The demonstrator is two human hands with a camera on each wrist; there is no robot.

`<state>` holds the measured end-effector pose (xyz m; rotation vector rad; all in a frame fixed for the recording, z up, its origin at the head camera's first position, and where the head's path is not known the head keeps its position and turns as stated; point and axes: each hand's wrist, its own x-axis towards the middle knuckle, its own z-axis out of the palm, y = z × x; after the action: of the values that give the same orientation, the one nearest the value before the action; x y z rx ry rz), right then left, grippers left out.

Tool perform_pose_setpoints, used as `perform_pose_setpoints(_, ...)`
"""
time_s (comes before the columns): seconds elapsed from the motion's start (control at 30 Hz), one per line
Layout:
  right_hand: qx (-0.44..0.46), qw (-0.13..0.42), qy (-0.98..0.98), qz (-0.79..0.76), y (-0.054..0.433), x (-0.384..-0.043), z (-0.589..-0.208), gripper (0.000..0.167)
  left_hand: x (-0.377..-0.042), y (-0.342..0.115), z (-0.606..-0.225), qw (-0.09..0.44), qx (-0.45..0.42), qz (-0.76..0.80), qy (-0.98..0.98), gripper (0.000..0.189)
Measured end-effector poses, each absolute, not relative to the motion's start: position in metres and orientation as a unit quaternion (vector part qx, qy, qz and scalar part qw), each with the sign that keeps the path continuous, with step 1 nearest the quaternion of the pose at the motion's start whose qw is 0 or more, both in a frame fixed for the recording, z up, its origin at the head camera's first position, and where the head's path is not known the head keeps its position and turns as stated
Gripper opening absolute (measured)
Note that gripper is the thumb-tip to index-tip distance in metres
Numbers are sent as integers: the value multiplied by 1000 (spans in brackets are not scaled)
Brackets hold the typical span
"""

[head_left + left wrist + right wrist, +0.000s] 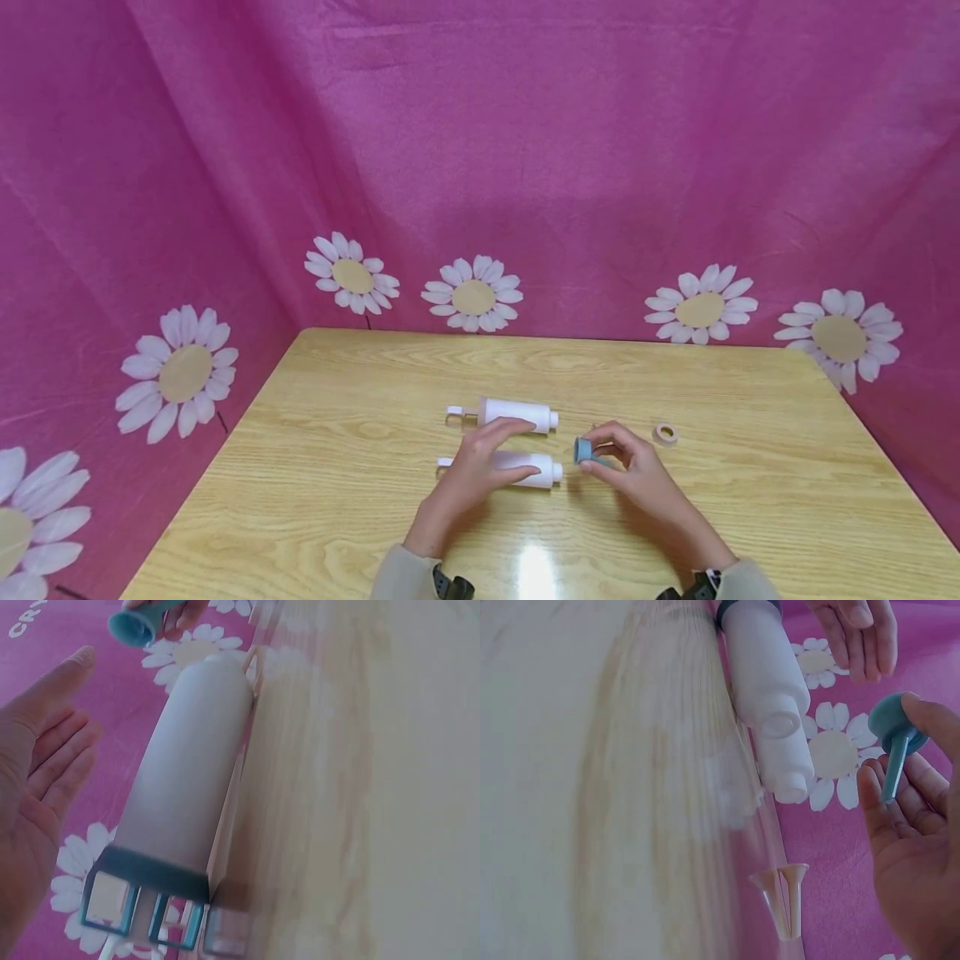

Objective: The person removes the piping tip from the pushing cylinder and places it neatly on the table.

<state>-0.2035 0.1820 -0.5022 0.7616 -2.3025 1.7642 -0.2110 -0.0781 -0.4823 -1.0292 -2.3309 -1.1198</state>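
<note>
My right hand point(633, 475) pinches a teal funnel point(889, 718) between thumb and fingers, its wide cup toward the bottles and its thin stem toward the palm. Two white bottles lie on their sides, mouths toward the right hand. Over the near bottle point(543, 472) hovers my left hand point(474, 462), thumb and fingers spread apart and holding nothing. A teal collar point(154, 874) with square, frame-like openings rings that bottle's left end. The far bottle point(517, 412) lies behind it, with a beige collar; the left fingers partly cover both bottles in the head view.
A beige funnel point(795, 900) is on the wooden table point(360, 517), to the right of the bottles and beyond the right hand. Pink cloth point(525, 150) with white daisies hangs behind the table and along its left side.
</note>
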Motion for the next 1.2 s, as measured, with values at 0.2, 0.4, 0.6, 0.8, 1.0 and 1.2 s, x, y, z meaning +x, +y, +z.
perform_pose_setpoints(0.2, 254, 48, -773, 579, 174, -205, -503, 22, -208, -69, -481, 160, -376, -395, -823, 49)
perform_pose_setpoints(0.4, 254, 23, -781, 570, 167, -204, -500, 20, -207, -62, -482, 151, -394, -396, -816, 47)
perform_pose_setpoints(0.6, 267, 20, -774, 574, 161, -204, -500, 18, -208, -59, -482, 143, -408, -390, -813, 43)
perform_pose_setpoints(0.8, 266, 9, -767, 584, 161, -204, -501, 19, -208, -59, -481, 141, -414, -392, -809, 39)
perform_pose_setpoints(1.0, 214, -13, -774, 596, 166, -201, -499, 19, -207, -60, -481, 140, -396, -407, -811, 38)
perform_pose_setpoints(1.2, 198, -30, -773, 602, 171, -201, -501, 25, -208, -61, -481, 145, -384, -420, -809, 36)
